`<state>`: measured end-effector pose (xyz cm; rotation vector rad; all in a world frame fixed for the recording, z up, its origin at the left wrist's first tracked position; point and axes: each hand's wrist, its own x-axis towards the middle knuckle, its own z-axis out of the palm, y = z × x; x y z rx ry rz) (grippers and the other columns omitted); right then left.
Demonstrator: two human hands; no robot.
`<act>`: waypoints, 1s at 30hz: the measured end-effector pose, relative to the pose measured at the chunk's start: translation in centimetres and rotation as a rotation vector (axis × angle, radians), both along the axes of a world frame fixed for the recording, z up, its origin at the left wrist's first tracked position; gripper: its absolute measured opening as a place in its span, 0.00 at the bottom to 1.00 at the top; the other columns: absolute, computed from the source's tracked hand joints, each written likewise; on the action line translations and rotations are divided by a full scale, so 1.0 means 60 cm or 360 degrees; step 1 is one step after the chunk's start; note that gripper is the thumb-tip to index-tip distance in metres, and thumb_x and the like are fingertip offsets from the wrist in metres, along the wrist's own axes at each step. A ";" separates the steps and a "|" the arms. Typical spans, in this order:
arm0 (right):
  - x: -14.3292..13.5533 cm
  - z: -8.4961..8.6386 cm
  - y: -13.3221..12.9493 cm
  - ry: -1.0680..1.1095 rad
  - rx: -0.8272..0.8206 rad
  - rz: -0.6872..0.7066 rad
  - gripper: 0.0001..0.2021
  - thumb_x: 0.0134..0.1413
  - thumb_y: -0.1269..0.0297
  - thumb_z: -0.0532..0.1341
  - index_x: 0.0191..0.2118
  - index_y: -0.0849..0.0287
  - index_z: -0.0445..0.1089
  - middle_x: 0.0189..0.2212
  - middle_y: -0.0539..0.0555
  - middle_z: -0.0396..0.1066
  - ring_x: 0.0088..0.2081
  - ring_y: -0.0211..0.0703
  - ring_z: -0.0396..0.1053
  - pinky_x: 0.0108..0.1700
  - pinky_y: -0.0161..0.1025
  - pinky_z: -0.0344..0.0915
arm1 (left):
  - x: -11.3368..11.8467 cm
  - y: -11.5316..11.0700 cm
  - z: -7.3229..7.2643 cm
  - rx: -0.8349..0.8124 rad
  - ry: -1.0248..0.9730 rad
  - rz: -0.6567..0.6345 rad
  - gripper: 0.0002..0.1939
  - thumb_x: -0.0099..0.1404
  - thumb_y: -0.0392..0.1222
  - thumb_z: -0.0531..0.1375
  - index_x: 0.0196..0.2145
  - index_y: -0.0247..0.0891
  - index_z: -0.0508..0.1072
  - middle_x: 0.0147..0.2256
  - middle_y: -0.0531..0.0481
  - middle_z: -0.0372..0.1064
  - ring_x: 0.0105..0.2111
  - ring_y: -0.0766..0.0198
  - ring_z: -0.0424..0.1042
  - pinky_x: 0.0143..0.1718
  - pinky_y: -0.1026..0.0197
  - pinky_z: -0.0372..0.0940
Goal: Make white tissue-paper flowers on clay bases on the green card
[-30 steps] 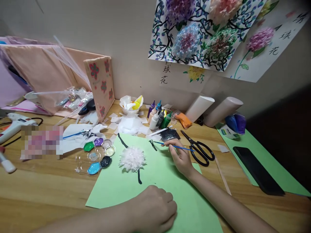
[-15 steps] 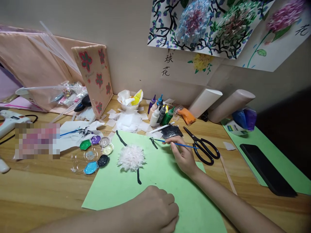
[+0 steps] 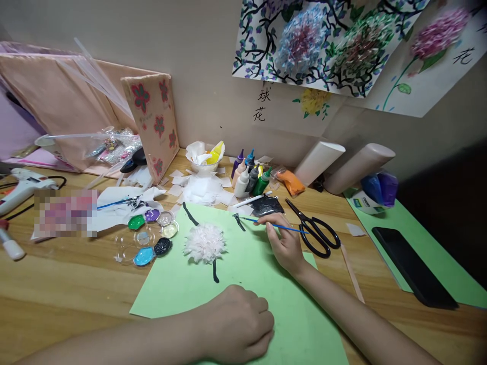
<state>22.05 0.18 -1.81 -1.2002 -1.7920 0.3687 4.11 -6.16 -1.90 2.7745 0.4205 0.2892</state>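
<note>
My right hand (image 3: pixel 283 241) pinches a thin blue paintbrush (image 3: pixel 276 224), its tip at a short black stroke (image 3: pixel 239 222) near the top of the green paper (image 3: pixel 175 289). Curled closed, my left hand (image 3: pixel 239 324) rests on the lower part of the paper; its fingertips are hidden, so I cannot tell if it holds anything. A fluffy pale flower (image 3: pixel 205 243) lies left of the stroke, with one black line above it and another below. Left of the paper is a palette (image 3: pixel 152 235) with black, blue, green and purple paint.
Black scissors (image 3: pixel 317 230) lie right of my right hand. Behind the paper stand paint bottles (image 3: pixel 249 175), white paper squares (image 3: pixel 203 188) and a bowl (image 3: pixel 203 163). A black phone-like slab (image 3: pixel 413 266) lies at the right, a glue gun (image 3: pixel 25 187) at the left.
The view has shifted slightly. My right hand and the brush stay at the black stroke, and my left hand still rests closed on the paper.
</note>
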 end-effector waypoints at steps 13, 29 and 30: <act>0.001 0.001 -0.004 0.0001 0.0088 -0.0005 0.10 0.60 0.69 0.50 0.36 0.54 0.69 0.31 0.52 0.70 0.35 0.43 0.67 0.39 0.42 0.62 | 0.000 -0.001 0.002 0.0019 -0.0001 -0.0010 0.09 0.64 0.43 0.52 0.27 0.38 0.63 0.25 0.54 0.66 0.22 0.67 0.65 0.21 0.62 0.53; 0.000 -0.003 -0.001 -0.0127 0.0019 0.0073 0.10 0.60 0.69 0.50 0.39 0.54 0.68 0.34 0.53 0.70 0.38 0.44 0.66 0.41 0.42 0.62 | -0.001 -0.001 0.000 0.0016 -0.0017 -0.0009 0.10 0.64 0.42 0.51 0.26 0.38 0.64 0.24 0.54 0.66 0.22 0.67 0.65 0.21 0.60 0.53; 0.001 -0.003 -0.001 -0.0112 0.0032 0.0071 0.10 0.60 0.69 0.50 0.38 0.54 0.68 0.33 0.52 0.70 0.38 0.44 0.66 0.41 0.42 0.62 | -0.001 -0.001 -0.001 0.0018 -0.0012 -0.0008 0.10 0.64 0.42 0.51 0.26 0.38 0.64 0.24 0.54 0.66 0.22 0.67 0.65 0.21 0.60 0.52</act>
